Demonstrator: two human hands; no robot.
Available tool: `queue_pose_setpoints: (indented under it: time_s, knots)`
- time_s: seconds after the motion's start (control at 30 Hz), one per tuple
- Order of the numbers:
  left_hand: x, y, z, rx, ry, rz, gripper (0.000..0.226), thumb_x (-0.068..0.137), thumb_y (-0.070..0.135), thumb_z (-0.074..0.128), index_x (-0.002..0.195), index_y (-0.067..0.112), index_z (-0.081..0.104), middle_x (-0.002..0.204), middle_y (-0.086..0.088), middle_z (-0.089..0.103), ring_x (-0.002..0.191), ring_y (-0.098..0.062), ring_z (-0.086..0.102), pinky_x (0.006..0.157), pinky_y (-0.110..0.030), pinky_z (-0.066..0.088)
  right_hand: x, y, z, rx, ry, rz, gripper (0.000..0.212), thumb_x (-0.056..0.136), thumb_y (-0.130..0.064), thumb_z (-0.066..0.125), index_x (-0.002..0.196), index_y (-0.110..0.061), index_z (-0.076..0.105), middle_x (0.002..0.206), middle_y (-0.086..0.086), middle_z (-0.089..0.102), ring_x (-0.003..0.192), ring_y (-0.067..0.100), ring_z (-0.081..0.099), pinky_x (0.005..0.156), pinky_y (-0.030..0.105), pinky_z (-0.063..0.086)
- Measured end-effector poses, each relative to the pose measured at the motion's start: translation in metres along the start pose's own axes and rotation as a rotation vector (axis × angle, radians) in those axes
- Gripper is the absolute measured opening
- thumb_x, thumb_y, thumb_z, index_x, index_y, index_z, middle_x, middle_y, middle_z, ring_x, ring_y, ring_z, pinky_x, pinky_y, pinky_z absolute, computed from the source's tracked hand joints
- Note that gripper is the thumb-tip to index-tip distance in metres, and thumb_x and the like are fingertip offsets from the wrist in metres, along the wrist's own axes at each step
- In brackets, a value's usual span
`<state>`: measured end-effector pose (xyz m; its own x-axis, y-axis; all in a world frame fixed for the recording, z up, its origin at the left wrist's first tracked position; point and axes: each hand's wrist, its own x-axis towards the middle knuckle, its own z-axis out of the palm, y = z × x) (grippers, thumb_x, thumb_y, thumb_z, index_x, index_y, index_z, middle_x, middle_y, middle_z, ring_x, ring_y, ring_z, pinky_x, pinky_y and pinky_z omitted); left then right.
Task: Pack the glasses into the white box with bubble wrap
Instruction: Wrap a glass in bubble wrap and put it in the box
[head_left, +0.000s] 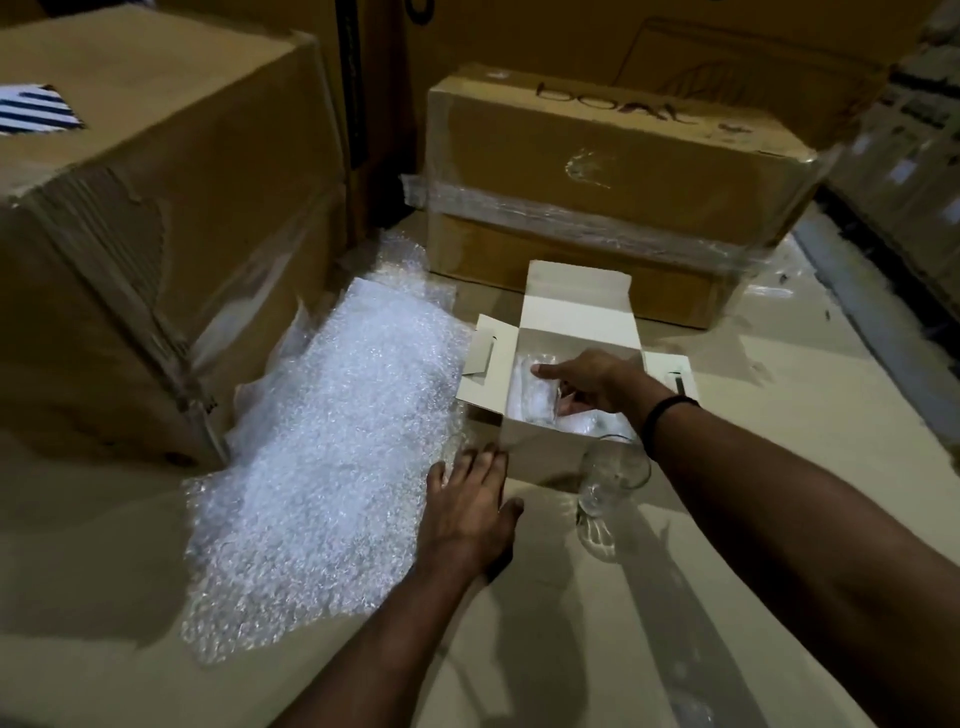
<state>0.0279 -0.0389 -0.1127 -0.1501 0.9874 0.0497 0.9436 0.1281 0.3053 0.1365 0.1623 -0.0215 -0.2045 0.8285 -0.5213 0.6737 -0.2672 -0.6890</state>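
A small white box (524, 444) stands open on the cardboard floor, flaps spread, bubble wrap lining its inside. My right hand (587, 382) reaches into it and grips a clear glass (540, 387) that stands in the box's left half. A second clear glass (608, 480) stands upright outside, just in front of the box's near right corner, under my right forearm. My left hand (467, 506) lies flat with straight fingers on the near right edge of a large bubble wrap sheet (332, 436), close to the box's near left corner.
A big cardboard box (156, 218) rises at the left, against the bubble wrap. A taped cardboard box (613, 192) stands right behind the white box. More cartons line the back. Flattened cardboard (779, 395) covers the floor to the right.
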Motion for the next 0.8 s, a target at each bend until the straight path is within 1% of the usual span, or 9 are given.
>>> queue_pose_setpoints:
  time_s: [0.1, 0.2, 0.23, 0.3, 0.4, 0.5, 0.6, 0.73, 0.8]
  knots:
    - [0.003, -0.001, 0.003, 0.016, -0.006, 0.001, 0.061, 0.096, 0.051, 0.035, 0.15, 0.024, 0.027, 0.157, 0.008, 0.025, 0.146, -0.016, 0.016, 0.115, -0.046, 0.011, 0.006, 0.001, -0.002, -0.014, -0.012, -0.004, 0.051, 0.079, -0.043, 0.076, 0.101, 0.002, 0.061, 0.088, 0.015, 0.065, 0.071, 0.023, 0.063, 0.063, 0.032, 0.055]
    - [0.003, -0.003, 0.005, 0.018, -0.004, 0.0, 0.061, 0.095, 0.052, 0.035, 0.149, 0.025, 0.028, 0.157, 0.008, 0.026, 0.146, -0.015, 0.015, 0.115, -0.045, 0.01, -0.005, 0.0, -0.011, -0.129, 0.039, -0.07, 0.064, 0.074, -0.055, 0.075, 0.097, 0.003, 0.066, 0.093, 0.018, 0.071, 0.079, 0.024, 0.07, 0.079, 0.039, 0.059]
    - [0.003, -0.003, 0.005, 0.015, 0.003, 0.003, 0.06, 0.095, 0.052, 0.035, 0.149, 0.025, 0.029, 0.157, 0.008, 0.027, 0.146, -0.015, 0.015, 0.115, -0.045, 0.011, -0.016, 0.0, -0.016, -0.198, 0.091, -0.128, 0.066, 0.074, -0.058, 0.073, 0.096, 0.003, 0.067, 0.091, 0.016, 0.072, 0.079, 0.024, 0.071, 0.077, 0.037, 0.059]
    - [0.002, -0.002, 0.006, 0.009, 0.025, 0.01, 0.059, 0.094, 0.051, 0.036, 0.147, 0.025, 0.031, 0.156, 0.008, 0.029, 0.145, -0.015, 0.017, 0.114, -0.045, 0.012, -0.045, 0.005, -0.024, -0.258, 0.224, -0.275, 0.064, 0.077, -0.059, 0.071, 0.107, -0.003, 0.066, 0.097, 0.011, 0.072, 0.083, 0.021, 0.069, 0.064, 0.028, 0.052]
    - [-0.001, -0.001, 0.006, 0.014, 0.059, 0.019, 0.056, 0.092, 0.05, 0.039, 0.143, 0.025, 0.036, 0.152, 0.008, 0.034, 0.142, -0.016, 0.022, 0.113, -0.046, 0.018, -0.098, 0.03, -0.026, -0.28, 0.409, -0.421, 0.058, 0.078, -0.057, 0.071, 0.116, -0.013, 0.065, 0.104, 0.002, 0.069, 0.089, 0.017, 0.063, 0.074, 0.029, 0.048]
    - [-0.003, 0.0, 0.005, 0.023, 0.145, 0.013, 0.051, 0.088, 0.047, 0.044, 0.132, 0.024, 0.052, 0.14, 0.005, 0.051, 0.13, -0.019, 0.04, 0.104, -0.043, 0.029, -0.135, 0.067, -0.011, -0.282, 0.491, -0.432, 0.061, 0.075, -0.054, 0.074, 0.123, -0.019, 0.06, 0.12, 0.001, 0.06, 0.106, 0.019, 0.058, 0.088, 0.033, 0.048]
    - [-0.007, 0.003, 0.004, 0.023, 0.277, 0.08, 0.042, 0.081, 0.042, 0.049, 0.114, 0.022, 0.066, 0.122, 0.003, 0.063, 0.115, -0.022, 0.052, 0.094, -0.044, 0.035, -0.15, 0.098, 0.016, -0.287, 0.525, -0.414, 0.079, 0.07, -0.049, 0.081, 0.136, -0.02, 0.048, 0.136, 0.005, 0.048, 0.125, 0.023, 0.045, 0.102, 0.034, 0.04]
    - [-0.015, 0.003, 0.0, -0.001, 0.494, 0.186, 0.029, 0.078, 0.034, 0.058, 0.102, 0.022, 0.07, 0.112, 0.003, 0.067, 0.105, -0.024, 0.058, 0.088, -0.043, 0.038, -0.142, 0.114, 0.042, -0.159, 0.612, -0.438, 0.074, 0.075, -0.025, 0.081, 0.139, -0.018, 0.044, 0.134, 0.007, 0.047, 0.12, 0.025, 0.051, 0.098, 0.032, 0.041]
    - [-0.023, 0.002, -0.007, -0.021, 0.553, 0.179, 0.026, 0.077, 0.032, 0.059, 0.097, 0.023, 0.072, 0.109, 0.004, 0.068, 0.099, -0.024, 0.06, 0.086, -0.042, 0.037, -0.141, 0.115, 0.048, -0.088, 0.653, -0.467, 0.073, 0.076, -0.02, 0.079, 0.14, -0.019, 0.043, 0.134, 0.005, 0.049, 0.119, 0.024, 0.053, 0.1, 0.037, 0.044]
